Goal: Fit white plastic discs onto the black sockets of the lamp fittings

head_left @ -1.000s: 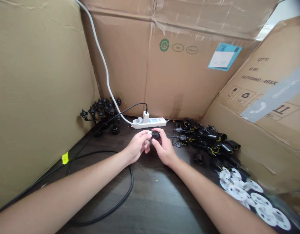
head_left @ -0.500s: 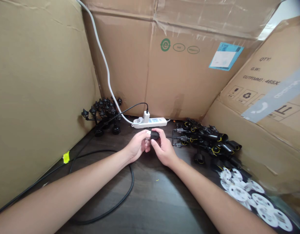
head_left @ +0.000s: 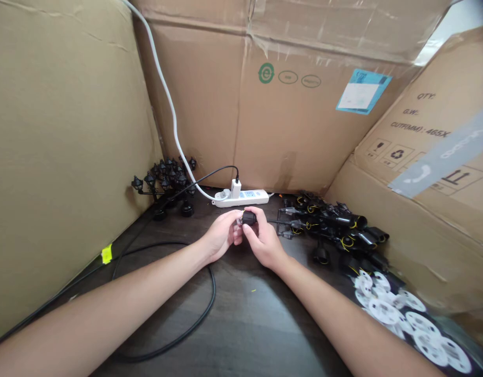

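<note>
In front of the power strip, my right hand [head_left: 267,243] is closed round the black base of a miniature street lamp [head_left: 248,218]. The lamp's thin post points right, towards the pile of similar lamps. My left hand [head_left: 221,235] is closed at the open end of that base, thumb and fingers pinching a small white part [head_left: 239,222] that is mostly hidden. A bit of yellow wire shows at the rim of the base. Both hands almost touch each other, above the dark tabletop [head_left: 249,324].
A white power strip [head_left: 257,197] with a plugged-in adapter [head_left: 235,188] stands behind my hands. Black lamps [head_left: 166,175] stand at left; more lamps [head_left: 343,225] lie at right, near white discs [head_left: 384,311]. A black cable [head_left: 213,293] loops under my left forearm. Cardboard walls [head_left: 202,104] surround the table.
Less of the white part shows between my hands, and yellow wire now appears at the base's rim. The black base has turned slightly. My arms stay in nearly the same place.
</note>
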### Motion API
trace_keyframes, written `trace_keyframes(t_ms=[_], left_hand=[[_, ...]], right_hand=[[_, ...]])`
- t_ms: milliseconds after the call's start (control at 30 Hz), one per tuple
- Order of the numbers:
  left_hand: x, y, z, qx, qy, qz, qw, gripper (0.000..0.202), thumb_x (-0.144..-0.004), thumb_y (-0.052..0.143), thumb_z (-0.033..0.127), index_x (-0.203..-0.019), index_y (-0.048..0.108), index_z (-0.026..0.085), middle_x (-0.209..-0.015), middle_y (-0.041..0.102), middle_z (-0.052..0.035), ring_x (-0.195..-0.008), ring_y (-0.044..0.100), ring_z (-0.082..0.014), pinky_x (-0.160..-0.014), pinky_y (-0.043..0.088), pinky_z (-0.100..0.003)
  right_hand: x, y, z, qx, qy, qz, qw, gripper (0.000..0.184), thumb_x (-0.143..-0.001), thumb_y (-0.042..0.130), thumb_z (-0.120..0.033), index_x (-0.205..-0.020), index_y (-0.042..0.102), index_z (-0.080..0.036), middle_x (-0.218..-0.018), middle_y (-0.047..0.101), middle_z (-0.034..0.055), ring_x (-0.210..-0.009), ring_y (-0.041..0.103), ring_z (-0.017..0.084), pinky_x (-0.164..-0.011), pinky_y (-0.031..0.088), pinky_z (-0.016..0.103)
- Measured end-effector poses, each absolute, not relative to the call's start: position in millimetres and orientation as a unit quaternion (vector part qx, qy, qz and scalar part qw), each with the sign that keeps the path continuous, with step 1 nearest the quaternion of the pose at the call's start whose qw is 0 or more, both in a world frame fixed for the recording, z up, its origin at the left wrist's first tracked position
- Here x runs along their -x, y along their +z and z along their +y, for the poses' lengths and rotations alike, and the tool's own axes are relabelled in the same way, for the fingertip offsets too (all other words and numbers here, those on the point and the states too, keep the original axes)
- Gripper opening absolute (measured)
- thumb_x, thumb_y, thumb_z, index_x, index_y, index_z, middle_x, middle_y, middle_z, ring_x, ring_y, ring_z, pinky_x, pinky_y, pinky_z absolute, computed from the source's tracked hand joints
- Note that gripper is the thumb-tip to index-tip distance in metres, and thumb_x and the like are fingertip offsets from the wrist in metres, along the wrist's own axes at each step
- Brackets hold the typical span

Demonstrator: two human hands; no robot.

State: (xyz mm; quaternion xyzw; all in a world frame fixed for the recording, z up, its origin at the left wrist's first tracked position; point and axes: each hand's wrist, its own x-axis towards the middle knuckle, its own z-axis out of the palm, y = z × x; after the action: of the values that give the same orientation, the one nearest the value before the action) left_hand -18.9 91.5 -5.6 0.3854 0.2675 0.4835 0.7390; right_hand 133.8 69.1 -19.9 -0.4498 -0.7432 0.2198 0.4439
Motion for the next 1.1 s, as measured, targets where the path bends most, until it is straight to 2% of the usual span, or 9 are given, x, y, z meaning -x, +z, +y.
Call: trace_keyframes(t_ms=[333,467,667,800,900,1100], left_hand=[[19.7,-4.9,90.8,-0.391,0.477,0.266,0.74,0.031,-0.073,0.078,0.037,-0.078,0.054,0.017,-0.056,0.043,0.0072,-0.048,0.039,-0.0071,-0.042,0.037,-0.018],[20.4,-0.5,89.8,-0.367,0.474,0.262,0.756,0.03,-0.07,0.08,0.031,-0.078,0.055,0.017,-0.057,0.044,0.0071,-0.049,0.041,-0.0067,-0.044,0.036,-0.017],[24.6,-1.7,93.1,-0.32,0.463,0.255,0.786,0.029,-0.067,0.08,0.023,-0.074,0.053,0.017,-0.06,0.045,0.0072,-0.048,0.04,-0.0056,-0.043,0.03,-0.017],[24.8,-4.9,95.8,-0.298,0.454,0.258,0.799,0.026,-0.071,0.08,0.026,-0.076,0.056,0.016,-0.059,0.046,0.0068,-0.046,0.04,-0.0061,-0.042,0.028,-0.017],[24.2,-5.3,97.0,-0.292,0.448,0.259,0.804,0.024,-0.076,0.077,0.029,-0.077,0.057,0.016,-0.06,0.048,0.0059,-0.045,0.039,-0.0057,-0.042,0.028,-0.018],[24.6,-5.7,97.9,-0.308,0.444,0.244,0.805,0.02,-0.078,0.073,0.027,-0.078,0.056,0.015,-0.058,0.043,0.0067,-0.043,0.034,-0.0049,-0.04,0.028,-0.017]], right_hand=[[-134.1,-20.4,69.8,0.453,0.212,-0.746,0.44,0.041,-0.097,0.053,-0.03,-0.136,0.046,-0.021,-0.085,0.071,0.0011,-0.07,0.068,0.021,-0.069,0.054,0.032],[-134.5,-21.1,69.2,0.46,0.19,-0.752,0.431,0.043,-0.097,0.052,-0.03,-0.139,0.045,-0.021,-0.086,0.07,0.002,-0.07,0.068,0.021,-0.068,0.053,0.032],[-133.5,-19.1,68.2,0.465,0.157,-0.764,0.419,0.042,-0.097,0.051,-0.03,-0.138,0.048,-0.02,-0.102,0.071,0.0082,-0.082,0.07,0.023,-0.076,0.055,0.036],[-132.7,-17.8,68.1,0.458,0.145,-0.77,0.419,0.042,-0.096,0.051,-0.028,-0.137,0.05,-0.021,-0.114,0.07,0.0105,-0.095,0.07,0.025,-0.085,0.056,0.038],[-132.3,-17.4,68.2,0.459,0.142,-0.769,0.421,0.041,-0.096,0.052,-0.028,-0.136,0.051,-0.021,-0.119,0.069,0.0113,-0.098,0.07,0.025,-0.088,0.055,0.039],[-132.1,-15.9,68.1,0.476,0.148,-0.755,0.427,0.04,-0.095,0.052,-0.029,-0.135,0.052,-0.019,-0.1,0.072,0.008,-0.081,0.07,0.023,-0.077,0.055,0.035]])
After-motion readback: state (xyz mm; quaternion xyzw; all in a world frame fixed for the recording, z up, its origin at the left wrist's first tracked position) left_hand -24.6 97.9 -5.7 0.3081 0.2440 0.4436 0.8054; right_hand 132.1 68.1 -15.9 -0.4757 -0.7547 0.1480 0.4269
